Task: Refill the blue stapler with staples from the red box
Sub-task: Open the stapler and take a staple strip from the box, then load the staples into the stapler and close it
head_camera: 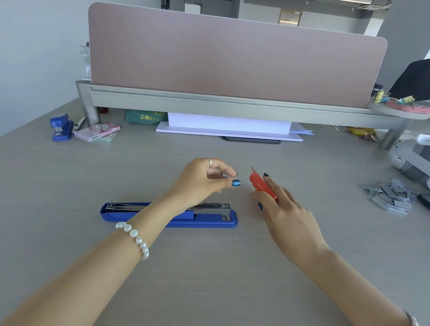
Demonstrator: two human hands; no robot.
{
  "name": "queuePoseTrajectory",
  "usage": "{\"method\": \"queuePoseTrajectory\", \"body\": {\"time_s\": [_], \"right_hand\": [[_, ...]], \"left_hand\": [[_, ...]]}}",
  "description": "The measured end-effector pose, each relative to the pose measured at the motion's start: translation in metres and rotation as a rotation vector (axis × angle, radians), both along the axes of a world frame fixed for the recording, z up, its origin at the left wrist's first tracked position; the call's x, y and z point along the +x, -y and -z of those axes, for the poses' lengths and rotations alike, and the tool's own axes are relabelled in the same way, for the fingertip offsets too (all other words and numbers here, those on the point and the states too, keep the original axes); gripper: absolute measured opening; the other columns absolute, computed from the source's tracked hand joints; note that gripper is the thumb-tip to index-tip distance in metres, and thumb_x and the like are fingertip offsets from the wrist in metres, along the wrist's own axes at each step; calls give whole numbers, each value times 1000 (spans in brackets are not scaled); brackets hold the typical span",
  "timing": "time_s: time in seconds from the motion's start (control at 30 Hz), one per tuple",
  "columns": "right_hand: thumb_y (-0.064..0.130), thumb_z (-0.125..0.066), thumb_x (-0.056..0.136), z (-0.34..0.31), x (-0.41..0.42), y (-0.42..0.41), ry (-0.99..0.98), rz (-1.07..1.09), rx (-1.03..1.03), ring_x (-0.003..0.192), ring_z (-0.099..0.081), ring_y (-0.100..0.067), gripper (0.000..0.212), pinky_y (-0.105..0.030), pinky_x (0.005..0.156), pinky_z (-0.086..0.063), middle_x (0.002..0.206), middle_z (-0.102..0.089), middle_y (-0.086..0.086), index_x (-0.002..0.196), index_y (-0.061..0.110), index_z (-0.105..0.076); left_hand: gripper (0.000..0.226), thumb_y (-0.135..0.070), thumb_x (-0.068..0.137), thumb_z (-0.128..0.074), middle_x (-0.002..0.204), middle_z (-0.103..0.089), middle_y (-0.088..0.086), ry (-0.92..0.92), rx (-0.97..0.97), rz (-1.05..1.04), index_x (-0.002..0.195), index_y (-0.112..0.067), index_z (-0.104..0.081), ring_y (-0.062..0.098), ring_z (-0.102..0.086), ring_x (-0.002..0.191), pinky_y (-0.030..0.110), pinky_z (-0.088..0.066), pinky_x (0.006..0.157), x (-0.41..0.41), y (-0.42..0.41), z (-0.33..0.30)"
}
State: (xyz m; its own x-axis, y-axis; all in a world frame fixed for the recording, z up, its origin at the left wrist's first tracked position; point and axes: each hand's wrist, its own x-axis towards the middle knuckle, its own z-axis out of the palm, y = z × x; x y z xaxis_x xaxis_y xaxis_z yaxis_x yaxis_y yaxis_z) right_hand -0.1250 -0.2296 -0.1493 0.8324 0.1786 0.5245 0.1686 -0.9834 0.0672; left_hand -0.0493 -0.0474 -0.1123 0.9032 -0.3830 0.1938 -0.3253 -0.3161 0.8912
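Head: left hand (202,181) pinches staples (225,174); right hand (285,212) holds red box (261,184).

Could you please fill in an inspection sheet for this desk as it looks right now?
Surface: grey desk, bare near the person.
Job's things: blue stapler lies opened flat; red box in right hand.
Clutter: loose staples far right; small stapler, card packs far left.
Grippers: left hand pinches a staple strip.
Cables: nothing seen.
Surroundings: pink divider on a shelf.
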Motion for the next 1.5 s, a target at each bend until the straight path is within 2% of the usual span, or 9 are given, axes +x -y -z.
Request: {"method": "queuePoseTrajectory", "body": {"time_s": [0.13, 0.43, 0.53, 0.63, 0.77, 1.0, 1.17, 1.4, 1.5], "right_hand": [[2, -75, 64, 0, -2, -7, 37, -64, -56, 105, -61, -29, 36, -36, 60, -56, 125, -58, -13, 95, 15, -63], [18, -60, 74, 20, 2, -18, -59, -45, -241, 102, -63, -31, 18, -37, 70, -54, 111, -67, -8, 91, 18, -63], [32, -33, 83, 17, 1, -15, -105, -80, -147, 111, -57, -32, 34, -39, 78, -53, 112, -66, -7, 96, 18, -61], [31, -40, 80, 3, 1, -14, -99, -157, 168, 114, -54, -28, 34, -29, 93, -40, 109, -66, -4, 103, 16, -60], [20, -63, 78, -22, 2, -28, -154, -261, 597, 101, -51, -9, 33, -20, 81, -43, 97, -60, 19, 110, 28, -58], [16, -72, 75, -20, 16, -38, -192, -331, 619, 73, -53, 7, 17, -4, 65, -38, 78, -61, 23, 87, 28, -69], [12, -74, 74, -12, 17, -34, -180, -386, 597, 80, -57, -1, 22, -12, 73, -43, 82, -69, 12, 92, 23, -69], [3, -67, 78, -6, 19, -32, -259, -367, 764, 89, -63, -9, 26, -23, 81, -48, 92, -72, 7, 95, 23, -70], [0, -66, 78, -6, 17, -30, -296, -401, 767, 89, -64, -8, 28, -17, 79, -50, 92, -72, 5, 92, 23, -71]], "left_hand": [[13, -28, 69, -77, 86, -74, -8, 24, 18, -19, 80, -26, -70, 2, -64, 70, 17, -48, 73, -4, -14, 0], [14, -25, 71, -76, 76, -52, -10, 135, 80, -100, 78, -35, -70, 3, -50, 65, 5, -37, 61, -19, -34, 11], [16, -23, 71, -77, 74, -51, -11, 128, 50, -96, 79, -35, -71, -3, -48, 61, 6, -37, 60, -20, -29, 15], [18, -23, 71, -76, 74, -53, -11, 128, 42, -105, 84, -34, -72, 0, -50, 63, 8, -38, 60, -21, -27, 18], [21, -27, 71, -76, 80, -58, -5, 117, 14, -112, 91, -32, -73, 9, -55, 73, 15, -45, 67, -22, -27, 20], [20, -24, 74, -74, 84, -63, -3, 117, 60, -92, 93, -30, -73, 10, -57, 76, 11, -43, 64, -24, -29, 19], [18, -28, 75, -72, 88, -67, -3, 93, 53, -47, 93, -31, -73, 20, -61, 79, 29, -49, 73, -24, -29, 19], [20, -26, 79, -69, 82, -64, -13, 44, 109, 34, 98, -31, -71, 1, -53, 64, 13, -43, 63, -20, -34, 19], [21, -26, 79, -69, 86, -66, -11, 45, 168, 88, 99, -32, -71, -1, -54, 63, 14, -44, 61, -18, -37, 20]]}}
